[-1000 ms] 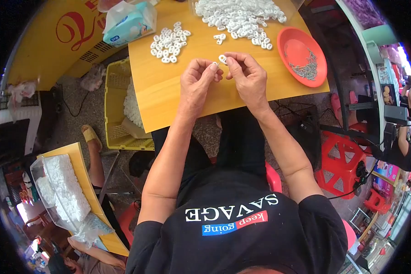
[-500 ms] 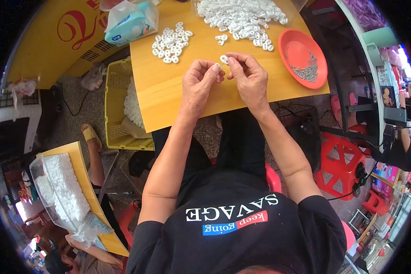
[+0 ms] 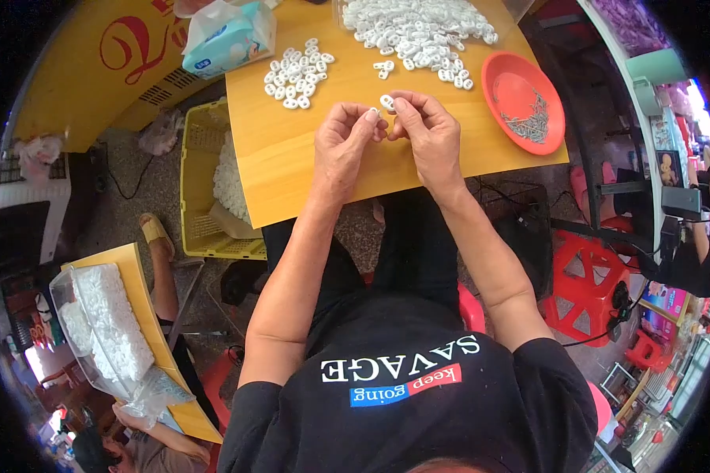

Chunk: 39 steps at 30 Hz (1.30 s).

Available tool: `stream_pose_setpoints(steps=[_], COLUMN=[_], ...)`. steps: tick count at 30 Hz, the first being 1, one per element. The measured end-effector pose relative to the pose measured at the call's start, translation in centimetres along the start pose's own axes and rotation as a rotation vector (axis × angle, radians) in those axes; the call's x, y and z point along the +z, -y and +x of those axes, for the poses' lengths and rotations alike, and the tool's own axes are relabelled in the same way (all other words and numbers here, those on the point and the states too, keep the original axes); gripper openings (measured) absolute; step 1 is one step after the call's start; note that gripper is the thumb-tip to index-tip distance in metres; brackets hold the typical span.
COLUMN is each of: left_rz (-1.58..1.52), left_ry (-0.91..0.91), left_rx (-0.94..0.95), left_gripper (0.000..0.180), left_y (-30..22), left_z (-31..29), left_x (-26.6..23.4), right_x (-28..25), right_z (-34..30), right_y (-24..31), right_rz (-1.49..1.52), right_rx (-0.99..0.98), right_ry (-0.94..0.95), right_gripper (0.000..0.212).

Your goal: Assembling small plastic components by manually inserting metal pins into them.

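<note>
Biggest thing here is the yellow wooden table (image 3: 308, 181), with the person sitting at its near edge and both forearms coming up from the bottom of the view. To the left of it on the floor sits a yellow plastic crate (image 3: 201, 229) with white stuff piled inside. Lower left there's a second small table with a clear bag of white pieces (image 3: 106, 331) on it, and another person's hand is near its bottom end.

On the table itself: a big heap of white plastic pieces (image 3: 418, 27) at the far edge, a smaller pile of finished-looking white pieces (image 3: 296, 75) to the left of that, and a light blue tissue pack (image 3: 229, 35) at the far left corner. On the right side there's a red plate (image 3: 509, 79) with a little heap of thin metal bits (image 3: 528, 122) in it.

Now the hands. The left hand (image 3: 343, 150) and right hand (image 3: 426, 134) are up together over the middle of the table, fingertips almost touching. The right grip is pressed together, thumb and forefinger pinching one small white piece (image 3: 386, 101) that sticks up just above the fingertips. The left grip is also pinched shut right beside it, on something too tiny to make out, so the white piece sits right between the two grips.
</note>
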<state>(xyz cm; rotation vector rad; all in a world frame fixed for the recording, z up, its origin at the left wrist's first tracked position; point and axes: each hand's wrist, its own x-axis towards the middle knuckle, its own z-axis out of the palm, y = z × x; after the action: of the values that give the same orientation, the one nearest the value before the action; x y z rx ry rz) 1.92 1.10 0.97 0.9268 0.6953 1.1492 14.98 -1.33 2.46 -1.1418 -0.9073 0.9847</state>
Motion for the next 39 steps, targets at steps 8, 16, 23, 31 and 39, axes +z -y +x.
stream_pose_setpoints(steps=[8,16,23,31,39], left_rz=[0.005,0.027,0.027,0.031,0.024], left_ry=[-0.013,-0.021,-0.055,-0.025,-0.025], left_rx=[0.009,0.021,0.025,0.025,0.009], left_gripper=[0.014,0.014,0.014,0.014,0.014], left_y=[0.11,0.26,0.18,0.1,0.08], left_z=[0.03,-0.13,-0.09,-0.11,-0.21], left_x=[-0.09,0.1,0.09,0.0,-0.01], right_x=[-0.28,-0.16,0.22,-0.45,-0.69], right_z=[0.21,0.0,-0.3,0.07,0.19], right_y=[-0.52,-0.05,0.24,-0.11,-0.13], right_rz=[0.306,0.068,-0.018,0.311,0.391], right_rx=[0.205,0.08,-0.03,0.273,0.326], right_ry=[0.037,0.035,0.018,0.082,0.098], right_gripper=[0.018,0.02,0.018,0.021,0.022])
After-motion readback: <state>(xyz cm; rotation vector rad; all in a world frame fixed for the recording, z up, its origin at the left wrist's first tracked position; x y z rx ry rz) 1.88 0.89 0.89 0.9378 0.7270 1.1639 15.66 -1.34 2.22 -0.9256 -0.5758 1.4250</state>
